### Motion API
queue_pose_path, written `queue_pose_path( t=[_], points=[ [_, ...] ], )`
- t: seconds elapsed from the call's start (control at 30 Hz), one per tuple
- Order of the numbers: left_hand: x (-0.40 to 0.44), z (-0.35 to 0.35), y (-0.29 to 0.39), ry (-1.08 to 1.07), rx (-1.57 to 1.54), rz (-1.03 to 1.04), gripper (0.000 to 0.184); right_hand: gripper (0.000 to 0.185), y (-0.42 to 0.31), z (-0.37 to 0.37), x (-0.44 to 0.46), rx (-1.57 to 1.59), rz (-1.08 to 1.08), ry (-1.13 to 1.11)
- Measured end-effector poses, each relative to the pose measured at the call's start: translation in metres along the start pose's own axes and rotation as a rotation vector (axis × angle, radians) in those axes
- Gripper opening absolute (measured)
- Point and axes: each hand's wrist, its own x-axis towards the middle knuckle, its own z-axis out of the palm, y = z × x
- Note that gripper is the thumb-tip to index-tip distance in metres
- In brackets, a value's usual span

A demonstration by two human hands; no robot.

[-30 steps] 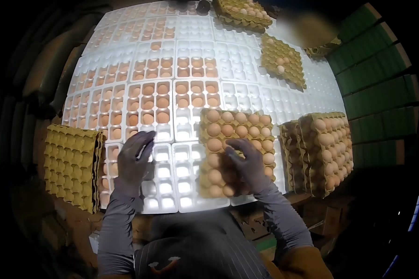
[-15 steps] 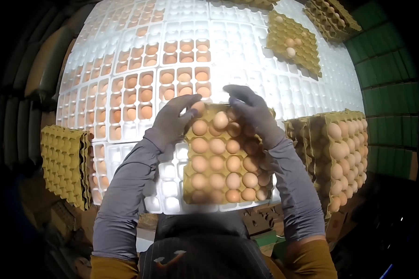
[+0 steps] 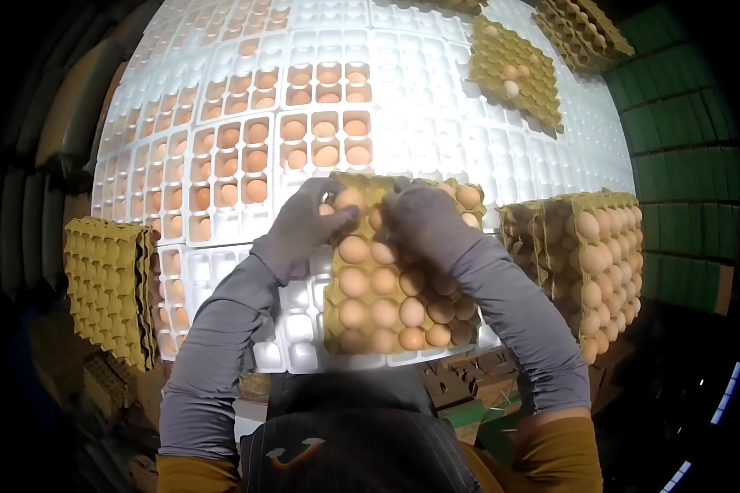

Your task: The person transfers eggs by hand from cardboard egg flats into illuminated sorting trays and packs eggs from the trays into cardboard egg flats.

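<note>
A pulp egg tray (image 3: 329, 287) filled with brown eggs (image 3: 383, 312) lies in front of me on white moulded trays. My left hand (image 3: 302, 226), in a grey glove, curls at the tray's far left corner, with an egg (image 3: 326, 209) showing between its thumb and fingers. Another egg (image 3: 349, 199) is just beside those fingertips. My right hand (image 3: 427, 220), also gloved, bends over the far rows. Its fingers close around a partly hidden egg (image 3: 376, 218), and the hand covers several others.
White trays (image 3: 419, 74) cover the table, with eggs in many left-hand cells. Stacked pulp trays (image 3: 107, 287) stand at left, and egg-filled trays (image 3: 608, 271) stand upright at right. A pulp tray (image 3: 514, 78) with a few eggs lies farther back. Green crates (image 3: 682, 205) line the right side.
My right hand has moved left and down over the far rows, uncovering eggs at the tray's far right. My left hand has come lower and its fingers have curled in around an egg.
</note>
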Motion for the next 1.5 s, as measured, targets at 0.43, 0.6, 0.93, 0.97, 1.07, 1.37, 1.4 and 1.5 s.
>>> queue_pose_path(
  t=[0.43, 0.6, 0.93, 0.97, 1.07, 1.37, 1.4, 1.5],
  points=[
    [-0.019, 0.072, -0.043, 0.174, 1.293, 0.355, 0.028, 0.025, 0.007, -0.009, -0.045, 0.842, -0.074, 0.058],
    [-0.037, 0.059, -0.012, 0.086, 1.411, 0.307, 0.026, 0.018, -0.014, 0.030, -0.040, -0.175, -0.153, 0.123],
    [-0.155, 0.013, -0.050, 0.058, -0.483, 0.068, 0.076, 0.026, -0.005, 0.023, -0.052, 0.223, -0.115, 0.286],
    [-0.162, 0.013, -0.054, 0.071, -0.585, 0.031, 0.068, 0.030, -0.005, 0.018, -0.057, 0.437, -0.086, 0.297],
    [-0.175, 0.002, -0.059, 0.128, -0.791, -0.143, 0.059, 0.034, -0.019, 0.007, -0.060, 1.179, 0.055, 0.063],
    [-0.085, -0.131, -0.121, 0.572, 0.939, 0.114, 0.038, 0.027, -0.165, 0.042, 0.085, -0.037, -0.070, 0.187],
    [-0.081, -0.135, -0.121, 0.513, 1.010, 0.134, 0.035, 0.029, -0.169, 0.046, 0.091, 0.001, -0.058, 0.191],
    [-0.103, -0.146, -0.118, 0.535, 0.591, 0.155, 0.037, 0.036, -0.175, 0.054, 0.097, 0.309, -0.030, 0.140]
  ],
)
